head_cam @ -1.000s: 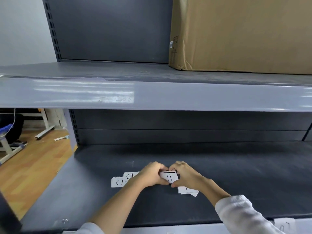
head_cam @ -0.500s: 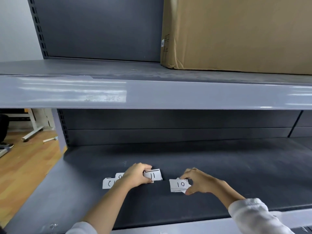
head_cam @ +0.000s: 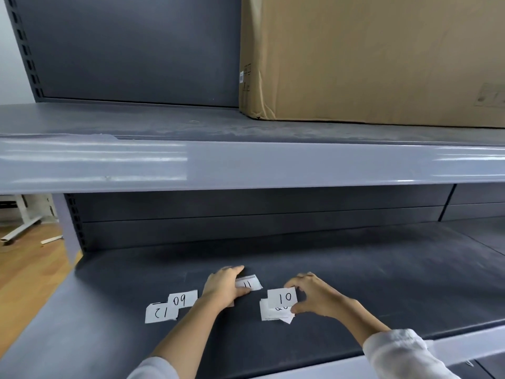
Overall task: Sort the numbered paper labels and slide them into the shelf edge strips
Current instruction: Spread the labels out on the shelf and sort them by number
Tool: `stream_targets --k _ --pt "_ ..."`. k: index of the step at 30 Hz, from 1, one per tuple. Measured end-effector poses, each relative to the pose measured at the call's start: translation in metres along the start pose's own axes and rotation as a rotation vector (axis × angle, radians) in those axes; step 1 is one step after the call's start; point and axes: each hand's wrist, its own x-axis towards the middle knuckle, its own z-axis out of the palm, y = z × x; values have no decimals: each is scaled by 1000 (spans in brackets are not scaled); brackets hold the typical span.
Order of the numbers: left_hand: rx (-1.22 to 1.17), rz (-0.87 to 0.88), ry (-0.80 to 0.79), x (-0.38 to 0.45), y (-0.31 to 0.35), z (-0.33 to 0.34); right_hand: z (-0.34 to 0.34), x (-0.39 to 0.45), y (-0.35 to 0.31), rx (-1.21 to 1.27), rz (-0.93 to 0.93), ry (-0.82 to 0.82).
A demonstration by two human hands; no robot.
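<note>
Sorting stage. The numbered labels lie on the lower shelf (head_cam: 355, 283); none can be seen in an edge strip (head_cam: 246, 165) yet.

Left hand (head_cam: 222, 287): fingers curled, thumb and fingertips pinching the left end of label 11 (head_cam: 250, 283), which lies flat on the shelf surface.

Right hand (head_cam: 314, 295): thumb and forefinger pinching label 10 (head_cam: 284, 297) at its right end, holding it on top of a small stack (head_cam: 270, 314) of further labels. The stack is fanned; the figures on the sheets below are mostly covered and cannot be read.

Labels 09 (head_cam: 182, 300) and 12 (head_cam: 161, 313) lie to the left, overlapping at one corner, with their figures turned away from the person.

Hazards from this position:

1. Mis-sorting. Labels 09 and 12 lie inverted, so 09 could be taken for 60. Cause: reading without turning the slip.
2. Double pick. The sheets under label 10 are thin and loosely stacked; a pinch may lift two at once. Cause: no separation of the edges.
3. Scatter. A forearm drawn back across the shelf could sweep labels 09 and 12 toward the front lip. Cause: these slips lie just beside the left forearm.
4. Creasing. A hard pinch could fold a corner, which would likely snag when the label is slid into the strip.
</note>
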Motion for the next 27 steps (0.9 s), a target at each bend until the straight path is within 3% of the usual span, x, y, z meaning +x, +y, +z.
stream_targets --k 5,10,22,27 --pt "-209 107 -48 -1 10 -7 -5 6 -6 25 -11 39" --pt "-185 222 -139 -13 20 -16 -1 20 -25 14 -58 28" --pt "-218 151 -133 -36 5 -25 12 33 -50 52 -116 -2" --pt "-71 158 -97 -39 4 -25 19 36 -53 86 -100 -16"
